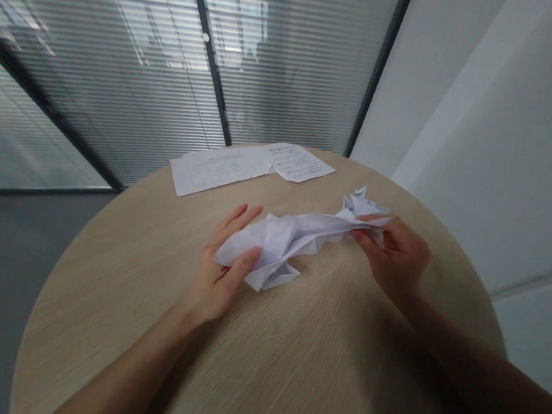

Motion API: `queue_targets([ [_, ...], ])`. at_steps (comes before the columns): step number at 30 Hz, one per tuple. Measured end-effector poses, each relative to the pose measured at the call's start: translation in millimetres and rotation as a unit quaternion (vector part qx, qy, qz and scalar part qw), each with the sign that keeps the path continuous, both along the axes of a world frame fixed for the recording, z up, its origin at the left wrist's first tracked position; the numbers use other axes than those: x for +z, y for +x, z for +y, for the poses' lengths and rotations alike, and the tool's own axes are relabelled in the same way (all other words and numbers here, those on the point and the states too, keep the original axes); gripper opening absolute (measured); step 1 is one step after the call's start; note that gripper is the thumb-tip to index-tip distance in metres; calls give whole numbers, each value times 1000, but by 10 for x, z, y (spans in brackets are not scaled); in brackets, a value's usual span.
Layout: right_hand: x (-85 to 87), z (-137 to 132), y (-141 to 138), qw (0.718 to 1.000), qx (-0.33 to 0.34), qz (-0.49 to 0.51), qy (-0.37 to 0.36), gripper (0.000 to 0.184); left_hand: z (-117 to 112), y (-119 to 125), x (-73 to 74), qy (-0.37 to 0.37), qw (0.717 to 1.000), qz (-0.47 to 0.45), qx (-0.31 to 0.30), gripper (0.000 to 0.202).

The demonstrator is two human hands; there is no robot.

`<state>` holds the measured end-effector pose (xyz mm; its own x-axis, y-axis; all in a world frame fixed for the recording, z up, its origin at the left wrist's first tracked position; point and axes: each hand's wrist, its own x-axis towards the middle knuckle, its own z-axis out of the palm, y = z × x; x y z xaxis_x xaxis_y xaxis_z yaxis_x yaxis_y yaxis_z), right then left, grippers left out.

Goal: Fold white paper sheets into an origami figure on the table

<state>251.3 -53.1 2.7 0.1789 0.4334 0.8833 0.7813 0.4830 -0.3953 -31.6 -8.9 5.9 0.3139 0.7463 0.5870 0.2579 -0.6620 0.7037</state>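
A crumpled white sheet of paper (297, 232) stretches between my two hands above the table, creased and twisted along its length. My left hand (224, 266) grips its left end, thumb on top and fingers behind. At the right end, my right hand (393, 250) pinches the paper between thumb and fingers. Just behind that pinch, a crumpled white paper piece (359, 203) sticks up; I cannot tell whether it belongs to the same sheet.
Printed white sheets (226, 166) lie flat near the far edge of the round wooden table (124, 284). Beyond stands a glass partition with blinds (285, 75). A white wall (506, 154) rises at the right.
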Motion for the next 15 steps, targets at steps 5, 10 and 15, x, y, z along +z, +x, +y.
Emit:
queue_targets([
  [5,43,2,5,998,13,-38,47,26,62,60,-49,-103,982,-145,66,23],
  [10,88,17,109,994,49,-99,22,18,211,64,-60,-129,948,-255,139,16],
  [15,65,82,232,999,31,-1,-13,22,291,34,-75,-208,899,-344,176,17],
])
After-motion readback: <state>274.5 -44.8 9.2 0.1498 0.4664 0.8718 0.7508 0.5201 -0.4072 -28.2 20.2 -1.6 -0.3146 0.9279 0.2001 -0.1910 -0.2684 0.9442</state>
